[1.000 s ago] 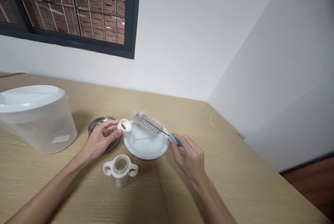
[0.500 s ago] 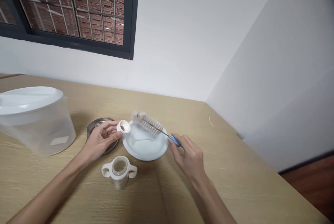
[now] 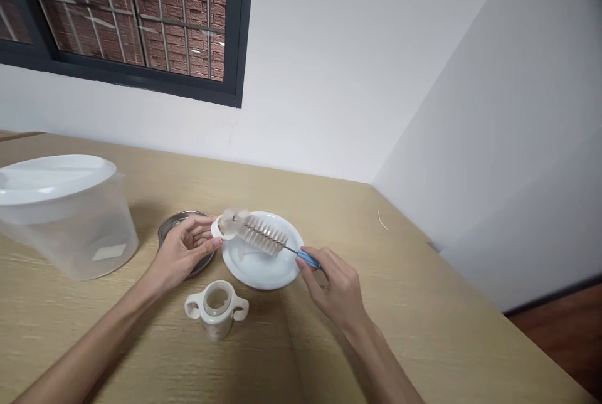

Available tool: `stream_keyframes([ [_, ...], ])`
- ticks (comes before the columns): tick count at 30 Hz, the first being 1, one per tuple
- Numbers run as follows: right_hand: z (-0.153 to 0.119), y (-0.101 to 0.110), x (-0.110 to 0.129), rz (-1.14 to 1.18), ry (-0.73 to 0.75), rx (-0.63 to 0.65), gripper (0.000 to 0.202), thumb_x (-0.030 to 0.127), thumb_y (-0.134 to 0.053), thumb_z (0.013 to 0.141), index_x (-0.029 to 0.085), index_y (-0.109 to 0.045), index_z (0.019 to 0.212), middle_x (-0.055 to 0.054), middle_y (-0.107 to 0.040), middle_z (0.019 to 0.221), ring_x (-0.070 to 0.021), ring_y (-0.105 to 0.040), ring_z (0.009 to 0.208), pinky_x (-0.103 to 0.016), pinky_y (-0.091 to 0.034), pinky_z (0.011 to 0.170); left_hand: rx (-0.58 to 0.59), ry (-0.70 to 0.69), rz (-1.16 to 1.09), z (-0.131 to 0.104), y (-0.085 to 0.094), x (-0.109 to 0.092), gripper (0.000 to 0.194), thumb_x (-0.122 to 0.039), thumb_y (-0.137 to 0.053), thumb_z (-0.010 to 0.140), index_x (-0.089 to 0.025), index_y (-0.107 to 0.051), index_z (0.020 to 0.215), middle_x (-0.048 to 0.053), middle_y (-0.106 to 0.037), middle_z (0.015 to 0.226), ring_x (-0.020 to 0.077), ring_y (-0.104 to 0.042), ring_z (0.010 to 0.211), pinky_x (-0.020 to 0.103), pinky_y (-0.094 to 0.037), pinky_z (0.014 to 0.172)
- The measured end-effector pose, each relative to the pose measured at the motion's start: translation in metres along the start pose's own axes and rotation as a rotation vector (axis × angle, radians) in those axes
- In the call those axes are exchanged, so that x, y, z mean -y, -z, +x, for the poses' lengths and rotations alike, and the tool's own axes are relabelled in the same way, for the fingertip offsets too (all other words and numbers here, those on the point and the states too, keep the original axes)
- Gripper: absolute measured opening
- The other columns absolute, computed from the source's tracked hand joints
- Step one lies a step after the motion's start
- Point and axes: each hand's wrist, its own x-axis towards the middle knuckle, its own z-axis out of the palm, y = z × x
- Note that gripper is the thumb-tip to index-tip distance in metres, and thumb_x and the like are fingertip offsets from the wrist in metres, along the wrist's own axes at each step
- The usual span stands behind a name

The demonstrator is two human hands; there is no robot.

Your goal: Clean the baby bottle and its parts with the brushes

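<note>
Between its thumb and fingers my left hand (image 3: 184,248) holds a white screw ring (image 3: 217,229), the collar of a baby bottle. My right hand (image 3: 335,281) grips the blue handle of a bottle brush (image 3: 267,236). The brush's pale bristled tip is at the ring's opening and covers part of it; how far it goes in I cannot tell. Under the brush lies a white plate (image 3: 263,280) with a thin clear piece on it, mostly hidden. Nearer to me a two-handled baby bottle (image 3: 217,311) stands upright with its top uncovered.
A round metal dish (image 3: 165,226) sits partly behind my left hand. At the left stands a large translucent container (image 3: 101,234) with a white lid. A thin pale strand (image 3: 382,220) lies to the right on the wooden table (image 3: 423,335), which meets the wall behind.
My right hand has moved the brush left, so its tip has come from above the plate to the ring's opening. My left hand keeps the ring in nearly the same place.
</note>
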Motion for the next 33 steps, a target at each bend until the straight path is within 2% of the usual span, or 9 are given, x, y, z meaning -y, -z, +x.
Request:
stream_keyframes([
  [5,0.0009,0.0027,-0.0074,-0.068,-0.053,-0.047,0.014,0.022,-0.062,0.092,0.019,-0.066,0.105,-0.004,-0.068,0.081,-0.015,-0.063,0.069,-0.027,-0.049,0.065,-0.014,-0.007,-0.001,-0.0007,0.0047,0.0049,0.043,-0.036,-0.083,0.075,-0.018,-0.061,0.107,0.012,-0.073,0.111,0.0244,-0.069,0.101,0.04,-0.053,0.093],
  [9,0.0014,0.0042,-0.0044,-0.013,-0.082,-0.07,0.014,0.021,-0.062,0.091,0.019,-0.066,0.105,-0.003,-0.066,0.079,-0.0147,-0.062,0.067,-0.026,-0.049,0.063,-0.012,-0.022,-0.014,-0.0007,0.0069,0.0077,0.042,-0.033,-0.083,0.075,-0.018,-0.06,0.108,0.011,-0.073,0.11,0.0225,-0.068,0.1,0.038,-0.053,0.092],
  [15,0.0009,0.0017,-0.0008,0.021,0.01,-0.015,0.015,0.018,-0.064,0.09,0.018,-0.065,0.105,-0.004,-0.067,0.08,-0.0146,-0.061,0.067,-0.026,-0.048,0.063,-0.062,-0.029,-0.029,-0.0002,0.0065,0.0056,0.041,-0.034,-0.082,0.076,-0.017,-0.059,0.106,0.012,-0.07,0.116,0.0224,-0.067,0.1,0.039,-0.052,0.092],
  [20,0.0008,0.002,-0.0031,-0.059,-0.036,-0.05,0.012,0.021,-0.063,0.091,0.018,-0.066,0.102,-0.003,-0.067,0.077,-0.0144,-0.062,0.067,-0.026,-0.047,0.063,-0.087,-0.005,-0.022,-0.0001,0.0075,0.0052,0.044,-0.037,-0.082,0.075,-0.018,-0.058,0.107,0.011,-0.072,0.112,0.0217,-0.067,0.097,0.035,-0.053,0.088],
  [24,0.0011,0.0034,-0.0017,-0.025,-0.063,-0.072,0.011,0.02,-0.062,0.091,0.018,-0.066,0.102,-0.003,-0.065,0.078,-0.0137,-0.061,0.067,-0.026,-0.047,0.064,-0.086,0.003,-0.045,-0.0001,0.007,0.005,0.043,-0.034,-0.083,0.075,-0.017,-0.058,0.105,0.01,-0.071,0.111,0.0192,-0.066,0.099,0.032,-0.051,0.091],
  [33,0.0012,0.0038,-0.0002,0.018,-0.033,-0.082,0.014,0.016,-0.064,0.089,0.017,-0.064,0.103,-0.003,-0.064,0.078,-0.0132,-0.059,0.066,-0.025,-0.045,0.059,-0.051,-0.002,-0.048,0.0003,0.0072,0.0063,0.041,-0.031,-0.082,0.076,-0.017,-0.059,0.106,0.01,-0.071,0.11,0.0202,-0.065,0.102,0.033,-0.051,0.091],
])
